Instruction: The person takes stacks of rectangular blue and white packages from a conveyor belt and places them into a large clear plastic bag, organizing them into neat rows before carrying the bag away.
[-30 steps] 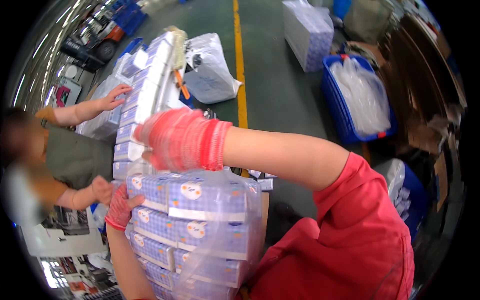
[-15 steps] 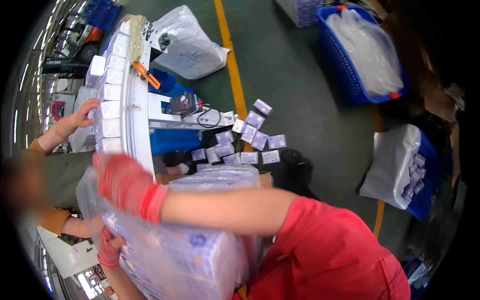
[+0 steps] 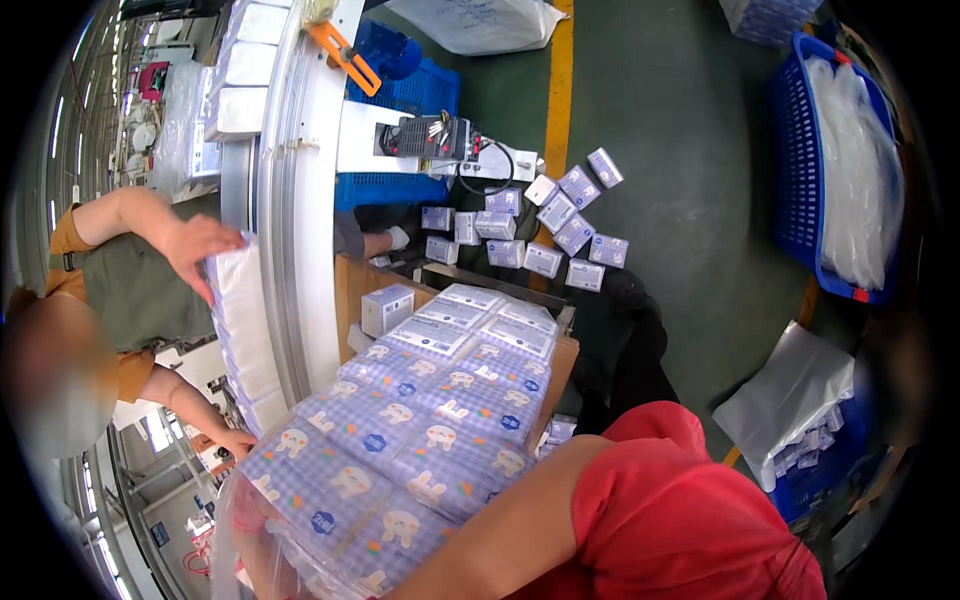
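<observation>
A large block of purple checked tissue packs (image 3: 440, 435) with rabbit pictures lies in front of me. Crumpled clear plastic bag (image 3: 228, 530) film hangs along its near left side. Through that film shows my left hand (image 3: 250, 508) in a pinkish-red glove, against the block's left end; its fingers are hidden. My right forearm crosses over the near end of the block toward the bottom edge, and the right hand lies outside the picture. Beneath the block's far end, cardboard (image 3: 358, 285) edges show, with a loose pack (image 3: 388, 310) beside it.
Across a white conveyor rail (image 3: 305, 200), a co-worker's hands (image 3: 195, 250) touch a row of white-ended packs (image 3: 245, 320). Several loose packs (image 3: 540, 220) lie on the green floor. Blue baskets (image 3: 810, 170) with plastic bags stand at right. An orange clamp (image 3: 343, 57) sticks out from the rail.
My right hand has swept from the block's far left down out of view. The plastic film over the block now lies at its near left. The view has shifted; the co-worker's hand reached the pack row.
</observation>
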`<move>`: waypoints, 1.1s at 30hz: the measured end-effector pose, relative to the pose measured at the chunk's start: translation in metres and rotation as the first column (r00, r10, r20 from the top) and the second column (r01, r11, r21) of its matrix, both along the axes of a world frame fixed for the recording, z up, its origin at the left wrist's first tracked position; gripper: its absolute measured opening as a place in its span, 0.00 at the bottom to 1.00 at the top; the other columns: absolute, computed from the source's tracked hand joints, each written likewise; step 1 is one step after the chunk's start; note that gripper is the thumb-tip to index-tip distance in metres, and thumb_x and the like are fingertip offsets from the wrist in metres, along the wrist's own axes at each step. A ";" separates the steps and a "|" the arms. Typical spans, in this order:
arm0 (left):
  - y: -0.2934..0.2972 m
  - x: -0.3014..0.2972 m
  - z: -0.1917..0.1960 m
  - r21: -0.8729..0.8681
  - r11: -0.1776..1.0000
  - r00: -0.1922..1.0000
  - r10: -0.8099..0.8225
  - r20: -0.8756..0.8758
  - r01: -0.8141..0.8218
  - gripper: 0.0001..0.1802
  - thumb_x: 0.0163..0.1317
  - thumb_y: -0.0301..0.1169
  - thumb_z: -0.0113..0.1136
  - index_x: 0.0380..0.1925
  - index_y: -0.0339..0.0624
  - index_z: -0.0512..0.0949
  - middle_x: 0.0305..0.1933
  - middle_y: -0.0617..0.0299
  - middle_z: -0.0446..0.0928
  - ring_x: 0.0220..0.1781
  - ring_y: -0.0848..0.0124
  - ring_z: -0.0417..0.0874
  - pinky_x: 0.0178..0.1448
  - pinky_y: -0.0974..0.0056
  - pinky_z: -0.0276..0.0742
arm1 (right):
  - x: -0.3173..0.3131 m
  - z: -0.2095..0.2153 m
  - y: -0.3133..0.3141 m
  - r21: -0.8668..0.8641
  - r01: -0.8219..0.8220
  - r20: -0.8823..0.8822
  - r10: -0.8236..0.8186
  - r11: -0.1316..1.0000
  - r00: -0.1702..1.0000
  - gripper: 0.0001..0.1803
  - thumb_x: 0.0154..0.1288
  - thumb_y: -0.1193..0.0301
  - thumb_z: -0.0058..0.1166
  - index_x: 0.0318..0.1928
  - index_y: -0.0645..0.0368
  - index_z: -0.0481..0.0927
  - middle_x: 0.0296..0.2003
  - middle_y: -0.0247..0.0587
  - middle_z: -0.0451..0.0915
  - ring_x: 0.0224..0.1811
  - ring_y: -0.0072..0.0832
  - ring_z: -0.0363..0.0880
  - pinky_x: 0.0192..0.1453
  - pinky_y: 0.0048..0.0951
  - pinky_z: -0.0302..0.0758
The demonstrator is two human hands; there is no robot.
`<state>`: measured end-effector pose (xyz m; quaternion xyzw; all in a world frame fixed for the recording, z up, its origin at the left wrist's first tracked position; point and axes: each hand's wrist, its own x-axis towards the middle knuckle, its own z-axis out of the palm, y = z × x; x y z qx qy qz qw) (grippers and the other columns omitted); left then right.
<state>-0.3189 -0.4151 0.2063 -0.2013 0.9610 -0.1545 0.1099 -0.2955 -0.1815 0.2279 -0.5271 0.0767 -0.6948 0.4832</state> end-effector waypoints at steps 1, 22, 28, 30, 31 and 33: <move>-0.006 -0.006 -0.005 -0.011 1.000 1.000 -0.004 0.004 0.004 0.40 0.41 0.45 0.62 0.54 0.38 0.60 0.50 0.55 0.67 0.50 0.64 0.69 0.55 0.61 0.63 | 0.006 0.002 -0.005 -0.035 0.093 0.099 -0.089 0.995 0.991 0.10 0.44 0.67 0.50 0.29 0.56 0.71 0.21 0.43 0.73 0.24 0.42 0.73 0.27 0.38 0.69; -0.044 -0.031 -0.045 -0.085 0.996 1.000 -0.012 0.012 0.013 0.39 0.43 0.46 0.61 0.53 0.38 0.60 0.50 0.53 0.67 0.51 0.63 0.69 0.55 0.61 0.63 | -0.045 -0.214 0.043 0.111 0.346 -0.665 -0.189 0.932 0.722 0.38 0.48 0.36 0.32 0.60 0.34 0.51 0.63 0.41 0.42 0.64 0.46 0.38 0.58 0.58 0.38; -0.059 -0.036 -0.052 -0.115 0.993 0.999 -0.026 0.026 0.029 0.39 0.43 0.46 0.60 0.53 0.38 0.60 0.50 0.53 0.67 0.51 0.62 0.69 0.55 0.61 0.63 | -0.067 -0.216 0.053 0.149 0.195 -0.564 -0.079 0.969 0.822 0.39 0.50 0.41 0.39 0.61 0.42 0.51 0.62 0.46 0.42 0.64 0.47 0.40 0.60 0.55 0.37; -0.064 -0.042 -0.057 -0.124 0.992 0.999 -0.036 0.031 0.039 0.39 0.43 0.46 0.60 0.53 0.38 0.60 0.50 0.53 0.67 0.51 0.62 0.69 0.55 0.61 0.63 | -0.079 -0.214 0.053 0.226 0.118 -0.309 -0.044 0.967 0.950 0.38 0.51 0.44 0.41 0.61 0.44 0.51 0.62 0.48 0.42 0.64 0.47 0.41 0.61 0.54 0.37; -0.065 -0.043 -0.058 -0.126 0.991 0.999 -0.042 0.033 0.046 0.39 0.43 0.46 0.60 0.53 0.38 0.60 0.50 0.53 0.67 0.51 0.62 0.69 0.55 0.61 0.63 | -0.085 -0.206 0.050 0.160 0.214 -0.313 -0.156 0.964 0.937 0.35 0.52 0.45 0.39 0.59 0.45 0.55 0.60 0.48 0.48 0.62 0.47 0.46 0.60 0.54 0.39; -0.070 -0.052 -0.064 -0.137 0.989 0.998 -0.052 0.035 0.056 0.38 0.43 0.46 0.60 0.53 0.38 0.60 0.50 0.52 0.67 0.51 0.62 0.69 0.55 0.61 0.63 | -0.095 -0.190 0.041 0.038 0.404 -0.311 -0.374 0.914 0.874 0.29 0.56 0.46 0.36 0.54 0.45 0.64 0.56 0.49 0.58 0.58 0.45 0.55 0.59 0.54 0.43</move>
